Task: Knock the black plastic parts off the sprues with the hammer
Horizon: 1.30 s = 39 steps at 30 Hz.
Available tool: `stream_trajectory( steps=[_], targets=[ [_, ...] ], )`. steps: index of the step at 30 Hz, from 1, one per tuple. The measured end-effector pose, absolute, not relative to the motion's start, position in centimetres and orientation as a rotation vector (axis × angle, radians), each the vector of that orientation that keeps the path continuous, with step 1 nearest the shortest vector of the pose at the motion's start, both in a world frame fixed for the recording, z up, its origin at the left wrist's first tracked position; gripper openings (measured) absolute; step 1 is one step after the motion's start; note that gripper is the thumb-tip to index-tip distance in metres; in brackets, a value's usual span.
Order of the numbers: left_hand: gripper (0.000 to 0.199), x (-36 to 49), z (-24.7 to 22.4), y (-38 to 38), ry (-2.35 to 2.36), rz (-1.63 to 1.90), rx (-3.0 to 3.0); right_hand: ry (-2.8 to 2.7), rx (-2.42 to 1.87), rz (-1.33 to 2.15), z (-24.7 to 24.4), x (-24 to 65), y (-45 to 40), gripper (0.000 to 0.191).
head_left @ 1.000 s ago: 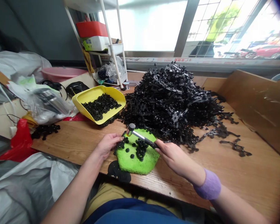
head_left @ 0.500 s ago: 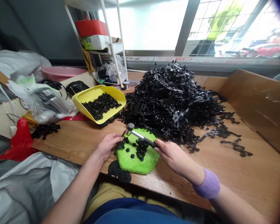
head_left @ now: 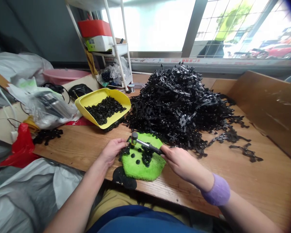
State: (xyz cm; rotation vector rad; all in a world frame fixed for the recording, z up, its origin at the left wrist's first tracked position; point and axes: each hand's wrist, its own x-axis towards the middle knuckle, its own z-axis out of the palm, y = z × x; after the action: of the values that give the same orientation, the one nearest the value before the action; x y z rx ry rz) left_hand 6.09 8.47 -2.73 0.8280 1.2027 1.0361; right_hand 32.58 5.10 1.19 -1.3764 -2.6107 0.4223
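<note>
My right hand point(head_left: 174, 159), with a purple band at the wrist, grips the dark handle of a small hammer point(head_left: 144, 143). The hammer's head is over the upper left part of a green fluffy mat point(head_left: 140, 171). At the mat's left edge my left hand point(head_left: 113, 150) pinches a black plastic part point(head_left: 126, 150), partly hidden by the fingers. Several round black pieces point(head_left: 138, 161) lie on the mat, beside a small heap of black parts point(head_left: 147, 158). A flat black disc point(head_left: 124, 178) sits under the mat's lower left edge.
A large pile of black plastic parts point(head_left: 174, 106) stands behind the mat. A yellow scoop tray point(head_left: 87, 119) with small black pieces is at back left. Loose black parts point(head_left: 247, 152) lie right, near a cardboard panel point(head_left: 269, 110). A white shelf rack point(head_left: 121, 64) stands behind the tray.
The hammer's head has shifted slightly down and left, nearer the black part at my left hand. Both hands have stayed nearly where they were.
</note>
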Motion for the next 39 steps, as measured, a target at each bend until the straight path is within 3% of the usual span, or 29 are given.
stream_trajectory(
  steps=[24, 39],
  targets=[
    [0.028, 6.5, -2.9, 8.4, 1.27, 1.072, 0.901, -2.58, -1.517, 0.307, 0.6, 31.9, 4.9, 0.018],
    [0.034, 6.9, -2.3, 7.0, 1.321, 1.099, 0.858, -2.223, -1.266, 0.85, 0.8, 35.2, 1.8, 0.029]
  ],
)
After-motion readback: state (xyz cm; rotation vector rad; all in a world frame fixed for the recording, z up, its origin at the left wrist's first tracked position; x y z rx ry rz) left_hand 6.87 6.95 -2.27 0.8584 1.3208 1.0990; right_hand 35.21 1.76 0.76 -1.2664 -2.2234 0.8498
